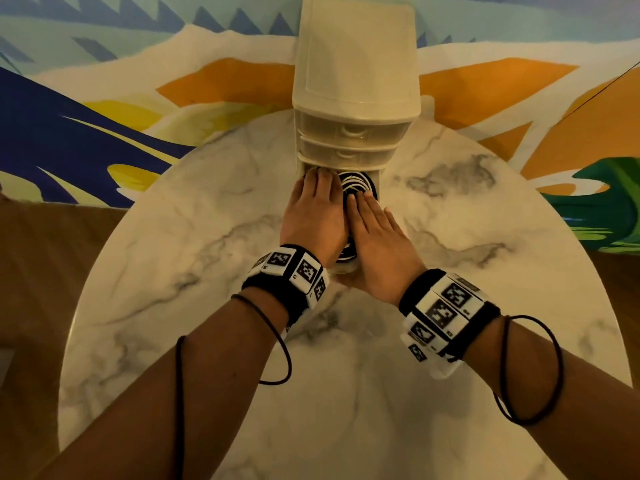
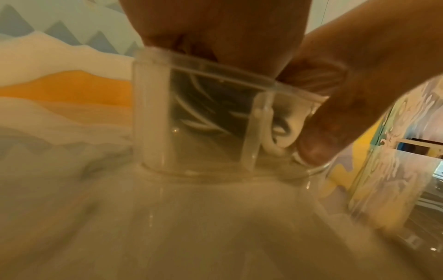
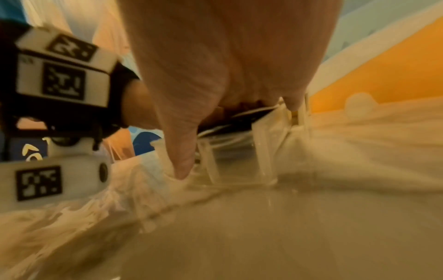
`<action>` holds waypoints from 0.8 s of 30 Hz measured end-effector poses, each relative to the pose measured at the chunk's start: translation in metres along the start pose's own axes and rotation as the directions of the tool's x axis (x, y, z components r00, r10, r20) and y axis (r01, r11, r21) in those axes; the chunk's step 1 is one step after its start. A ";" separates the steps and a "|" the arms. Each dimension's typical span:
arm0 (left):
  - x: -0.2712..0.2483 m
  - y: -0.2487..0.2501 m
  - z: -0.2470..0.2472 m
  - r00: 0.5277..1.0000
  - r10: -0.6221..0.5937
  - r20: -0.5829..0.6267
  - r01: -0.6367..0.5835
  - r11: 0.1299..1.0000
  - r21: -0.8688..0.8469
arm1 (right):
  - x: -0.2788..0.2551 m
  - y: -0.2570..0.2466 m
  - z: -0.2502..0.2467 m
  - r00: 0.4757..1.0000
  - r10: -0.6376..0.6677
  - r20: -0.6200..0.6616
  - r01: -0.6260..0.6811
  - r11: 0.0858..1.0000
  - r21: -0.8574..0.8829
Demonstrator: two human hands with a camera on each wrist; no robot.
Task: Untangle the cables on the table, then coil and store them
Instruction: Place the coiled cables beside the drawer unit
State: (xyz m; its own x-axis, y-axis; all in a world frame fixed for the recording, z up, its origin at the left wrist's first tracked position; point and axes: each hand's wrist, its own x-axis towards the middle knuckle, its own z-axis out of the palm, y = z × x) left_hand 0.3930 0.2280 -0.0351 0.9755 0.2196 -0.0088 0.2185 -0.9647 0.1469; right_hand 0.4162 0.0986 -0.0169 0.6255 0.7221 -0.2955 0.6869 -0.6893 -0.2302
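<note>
Done: coiled cables [image 1: 356, 183] lie in open bottom drawer [image 2: 210, 121]
Left: shutting the drawer
Fingers: both hands flat, pressing cables down, gripping nothing

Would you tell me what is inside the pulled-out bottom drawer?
Coiled black and white cables lie in the bottom drawer. The left hand and right hand cover most of it, hiding the rest.
</note>
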 end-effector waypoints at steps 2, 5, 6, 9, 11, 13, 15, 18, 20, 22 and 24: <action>0.002 -0.001 0.002 1.000 -0.009 -0.011 0.009 1.000 -0.002 | 0.006 0.000 0.001 1.000 0.000 -0.017 0.000 1.000 0.008; 0.003 -0.001 0.002 1.000 -0.013 -0.023 0.012 0.999 -0.031 | 0.012 0.003 0.000 1.000 -0.003 -0.002 0.003 1.000 0.020; 0.000 -0.001 0.003 1.000 -0.015 -0.015 0.014 0.999 -0.043 | 0.012 0.003 -0.001 1.000 -0.006 0.001 0.006 1.000 0.023; -0.012 -0.001 0.004 1.000 -0.018 0.004 0.018 0.995 -0.095 | 0.017 0.006 0.000 1.000 0.006 -0.022 -0.005 0.999 0.042; -0.018 -0.003 0.004 1.000 -0.011 0.021 0.014 0.993 -0.117 | 0.025 0.009 -0.002 0.999 0.021 -0.035 -0.018 0.998 0.062; -0.017 -0.006 0.004 0.999 -0.013 0.030 0.017 0.992 -0.127 | 0.030 0.009 -0.002 0.999 0.020 -0.034 -0.018 0.997 0.069; -0.016 -0.008 0.004 0.999 -0.018 0.034 0.022 0.992 -0.126 | 0.026 0.007 0.000 0.998 0.032 -0.055 -0.027 0.996 0.080; -0.018 -0.006 0.005 0.999 -0.036 0.025 0.038 0.992 -0.119 | 0.011 0.003 0.009 0.979 0.099 -0.179 -0.084 0.992 0.090; -0.018 -0.004 0.008 0.999 -0.048 0.020 0.050 0.994 -0.100 | 0.005 0.003 0.013 0.968 0.135 -0.209 -0.112 0.987 0.120; -0.017 -0.004 0.010 0.998 -0.054 0.025 0.057 0.994 -0.096 | 0.004 0.005 0.014 0.976 0.127 -0.177 -0.104 0.986 0.133; -0.017 -0.005 0.011 0.998 -0.054 0.035 0.057 0.993 -0.100 | 0.008 0.006 0.011 0.982 0.117 -0.149 -0.103 0.990 0.098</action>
State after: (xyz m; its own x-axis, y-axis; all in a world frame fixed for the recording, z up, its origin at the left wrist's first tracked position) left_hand 0.3758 0.2271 -0.0466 0.9626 0.2659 -0.0515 0.2703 -0.9311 0.2447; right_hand 0.4213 0.0996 -0.0314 0.7495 0.6374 -0.1786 0.5797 -0.7623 -0.2880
